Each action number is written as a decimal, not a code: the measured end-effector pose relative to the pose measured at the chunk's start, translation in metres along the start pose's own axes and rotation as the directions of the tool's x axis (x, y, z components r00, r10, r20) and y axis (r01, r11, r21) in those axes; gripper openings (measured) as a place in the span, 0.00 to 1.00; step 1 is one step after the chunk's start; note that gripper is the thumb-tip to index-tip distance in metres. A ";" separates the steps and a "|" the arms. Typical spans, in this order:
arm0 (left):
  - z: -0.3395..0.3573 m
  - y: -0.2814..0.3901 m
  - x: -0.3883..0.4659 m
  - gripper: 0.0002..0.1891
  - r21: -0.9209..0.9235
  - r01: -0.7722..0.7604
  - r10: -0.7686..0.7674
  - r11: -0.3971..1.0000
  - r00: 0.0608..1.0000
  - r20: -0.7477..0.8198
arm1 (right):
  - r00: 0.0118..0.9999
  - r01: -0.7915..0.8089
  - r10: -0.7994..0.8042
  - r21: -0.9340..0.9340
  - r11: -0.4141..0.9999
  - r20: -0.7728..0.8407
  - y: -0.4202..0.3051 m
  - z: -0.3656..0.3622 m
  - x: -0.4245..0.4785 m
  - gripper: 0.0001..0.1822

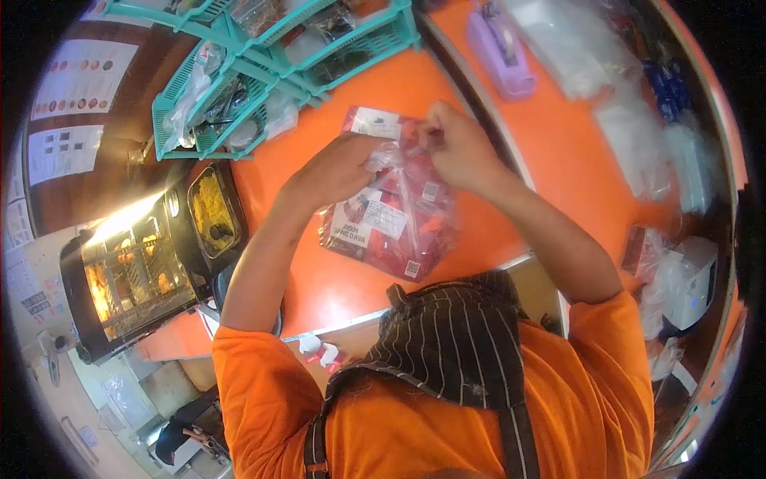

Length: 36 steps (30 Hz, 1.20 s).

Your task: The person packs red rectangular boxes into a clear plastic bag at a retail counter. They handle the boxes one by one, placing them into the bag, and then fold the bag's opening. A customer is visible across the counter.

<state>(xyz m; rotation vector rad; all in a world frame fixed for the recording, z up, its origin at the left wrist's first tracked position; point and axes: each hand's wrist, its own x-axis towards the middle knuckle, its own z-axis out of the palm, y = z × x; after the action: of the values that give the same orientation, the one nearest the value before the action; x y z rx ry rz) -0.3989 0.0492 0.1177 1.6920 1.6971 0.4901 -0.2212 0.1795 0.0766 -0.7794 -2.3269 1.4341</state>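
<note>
A clear plastic bag (413, 206) lies on the orange counter before me, with red printed food packs (395, 254) showing through it. A white label (386, 217) with writing is on one pack. My left hand (344, 167) grips the bunched plastic at the bag's upper part. Close beside it, to the right, my right hand (455, 146) is curled with its fingertips drawn together over the upper end of the red packs. Whether it pinches a bit of the plastic is too unclear to see.
Teal plastic baskets (263, 78) with bagged items stand at the far left. Left of me are a lit display warmer (140, 269) and a tray of yellow food (210, 209). A purple tape dispenser (501, 54), plastic bags (568, 48) and a white device (691, 284) sit on the right.
</note>
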 end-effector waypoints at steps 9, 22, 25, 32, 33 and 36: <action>-0.005 0.000 -0.004 0.21 -0.077 -0.028 0.027 0.997 1.000 -0.013 | 0.989 0.128 -0.145 0.630 0.766 -0.024 -0.003 0.010 -0.002 0.10; 0.010 -0.004 -0.024 0.18 0.038 -0.061 0.065 0.997 0.991 -0.114 | 0.993 -0.017 -0.057 0.582 0.813 0.108 -0.003 0.000 -0.023 0.13; 0.000 0.027 -0.046 0.21 -0.074 0.012 -0.024 0.997 0.987 -0.157 | 0.977 0.206 -0.202 0.532 0.821 -0.068 0.019 -0.008 -0.027 0.12; 0.107 -0.091 -0.130 0.31 -0.835 -0.112 -0.457 0.538 0.794 -0.402 | 0.969 -0.198 0.245 0.601 0.774 0.003 0.044 0.016 -0.091 0.28; 0.127 -0.100 -0.132 0.31 -0.952 -0.166 -0.450 0.257 0.851 -0.270 | 0.976 -0.165 0.215 0.593 0.788 -0.015 0.045 0.028 -0.091 0.29; 0.157 -0.076 -0.133 0.31 -0.978 -0.208 -0.369 0.006 0.909 -0.196 | 0.982 0.021 0.081 0.534 0.845 -0.168 0.079 0.099 -0.041 0.30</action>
<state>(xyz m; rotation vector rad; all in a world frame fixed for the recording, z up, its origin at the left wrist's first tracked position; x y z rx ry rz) -0.3558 -0.1178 -0.0177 0.2933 0.9858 1.6449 -0.2156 0.1117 -0.0374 -0.7395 -1.6509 1.8170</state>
